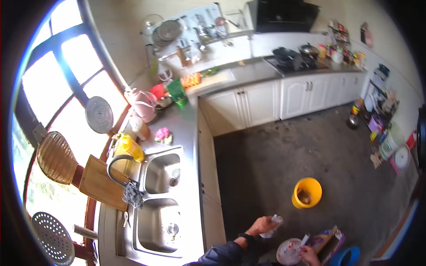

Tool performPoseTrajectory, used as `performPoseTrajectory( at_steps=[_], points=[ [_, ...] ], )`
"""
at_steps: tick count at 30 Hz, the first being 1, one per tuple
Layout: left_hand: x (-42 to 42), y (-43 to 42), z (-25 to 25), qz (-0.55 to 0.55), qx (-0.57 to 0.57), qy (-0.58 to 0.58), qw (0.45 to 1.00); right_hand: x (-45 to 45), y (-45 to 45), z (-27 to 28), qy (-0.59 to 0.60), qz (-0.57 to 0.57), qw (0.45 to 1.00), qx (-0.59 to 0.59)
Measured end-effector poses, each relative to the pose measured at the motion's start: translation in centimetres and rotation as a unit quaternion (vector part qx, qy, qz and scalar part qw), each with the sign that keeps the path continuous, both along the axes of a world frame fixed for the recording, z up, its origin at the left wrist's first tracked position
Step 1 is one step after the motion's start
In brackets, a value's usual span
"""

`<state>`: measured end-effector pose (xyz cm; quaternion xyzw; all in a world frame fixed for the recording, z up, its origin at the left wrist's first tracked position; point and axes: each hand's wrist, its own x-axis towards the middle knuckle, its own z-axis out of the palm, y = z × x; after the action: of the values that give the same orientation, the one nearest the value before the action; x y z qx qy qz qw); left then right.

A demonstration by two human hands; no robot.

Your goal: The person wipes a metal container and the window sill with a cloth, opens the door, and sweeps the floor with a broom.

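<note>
My left hand (262, 225) is closed on a crumpled, clear-white plastic piece (274, 225), out over the dark floor. To its lower right, my right hand (308, 256) has its fingers bent at the edge of a round whitish container (288, 250) with small red bits inside. A white stick-like object (305, 239) rises beside those fingers; whether they hold it is too small to tell. A purple and yellow box (330, 244) lies just right of my right hand. Beyond both hands stands a yellow bucket (313, 191) with brownish scraps in it.
A double steel sink (141, 230) with a black faucet (113, 166) is at the left, by the windows. White cabinets (262, 108) and a stove (295, 66) line the back. A blue bucket (350, 256) stands at the lower right, and a cluttered rack (377, 95) at the right wall.
</note>
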<state>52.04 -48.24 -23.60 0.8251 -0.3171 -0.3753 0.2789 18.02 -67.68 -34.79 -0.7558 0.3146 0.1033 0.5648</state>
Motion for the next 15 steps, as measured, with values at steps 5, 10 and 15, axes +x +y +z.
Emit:
performPoseTrajectory(
  at_steps=[5, 10, 15],
  points=[
    [4.0, -0.3, 0.5, 0.164, -0.107, 0.117, 0.974, 18.3, 3.2, 12.9, 0.016, -0.043, 0.989, 0.143],
    [7.4, -1.3, -0.8, 0.218, -0.239, 0.254, 0.911, 29.3, 4.3, 12.4, -0.118, 0.104, 0.981, 0.112],
    [14.1, -1.3, 2.5, 0.220, -0.276, 0.211, 0.912, 37.4, 2.8, 12.2, -0.153, 0.061, 0.984, 0.070]
  ],
)
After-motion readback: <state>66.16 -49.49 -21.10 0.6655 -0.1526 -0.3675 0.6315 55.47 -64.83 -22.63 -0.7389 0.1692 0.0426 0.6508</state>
